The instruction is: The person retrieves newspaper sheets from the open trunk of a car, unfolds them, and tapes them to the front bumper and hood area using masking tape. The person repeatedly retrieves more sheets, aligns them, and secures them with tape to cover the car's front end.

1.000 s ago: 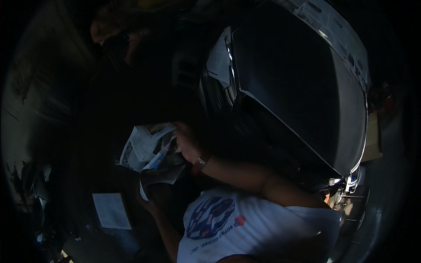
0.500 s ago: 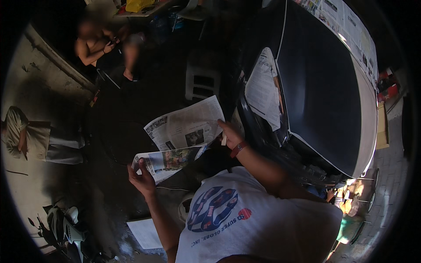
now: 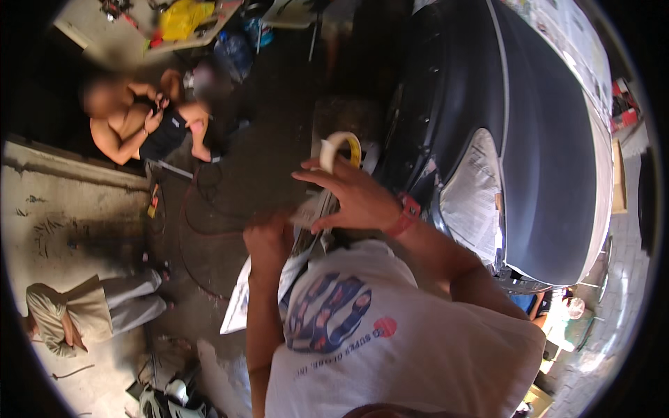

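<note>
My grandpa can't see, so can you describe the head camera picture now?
A person's left hand grips folded, printed grey-white newspaper, and the right hand, wearing a red watch, has a round, cream tape roll at its fingers. A dark, smooth car with a newspaper-covered patch stands at right; a person in black shorts sits upper left.

"What's the wall (image 3: 70, 198) like?"
"Stained, pale concrete, running beside a dark floor (image 3: 268, 146)."
"Any furniture?"
"A pale-topped table (image 3: 104, 38) at the upper left."
"And the light?"
"Dim over the floor, bright on grey block paving (image 3: 624, 279) at right."
</note>
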Demonstrator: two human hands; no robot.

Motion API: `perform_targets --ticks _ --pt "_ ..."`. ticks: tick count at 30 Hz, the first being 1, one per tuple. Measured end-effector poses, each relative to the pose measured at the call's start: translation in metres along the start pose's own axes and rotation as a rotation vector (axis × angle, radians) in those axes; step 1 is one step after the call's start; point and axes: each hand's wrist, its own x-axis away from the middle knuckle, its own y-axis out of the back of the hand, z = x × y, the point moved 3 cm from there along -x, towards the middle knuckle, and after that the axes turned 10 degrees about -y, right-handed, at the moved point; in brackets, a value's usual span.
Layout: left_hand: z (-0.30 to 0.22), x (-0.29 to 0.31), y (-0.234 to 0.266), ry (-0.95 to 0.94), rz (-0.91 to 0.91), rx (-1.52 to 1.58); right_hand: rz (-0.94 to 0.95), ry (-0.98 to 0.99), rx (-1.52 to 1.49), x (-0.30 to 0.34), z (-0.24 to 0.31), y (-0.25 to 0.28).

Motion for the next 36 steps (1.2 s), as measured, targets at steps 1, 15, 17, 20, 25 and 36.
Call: perform_targets --ticks 1,15,17,20,25,36 --pt "0.010 -0.013 -0.002 0.014 0.020 0.015 0.066 -0.038 0.022 -0.021 0.006 0.000" --pt "0.341 -0.140 0.006 0.363 0.855 0.754 -0.412 -0.654 0.304 -0.244 -0.130 0.008" --pt "0.394 -0.147 -0.007 0.374 0.935 0.857 -0.478 -0.736 0.422 -0.271 -0.134 0.009" --pt "0.450 -0.152 -0.026 0.095 0.942 0.749 -0.510 -0.825 0.545 -0.315 -0.134 0.011" --pt "0.523 -0.158 -0.101 0.156 0.805 0.810 -0.642 -0.922 0.660 -0.358 -0.120 0.022" --pt "0.554 -0.318 -0.194 -0.260 0.477 0.702 -1.055 -1.384 0.631 -0.274 -0.047 0.071"
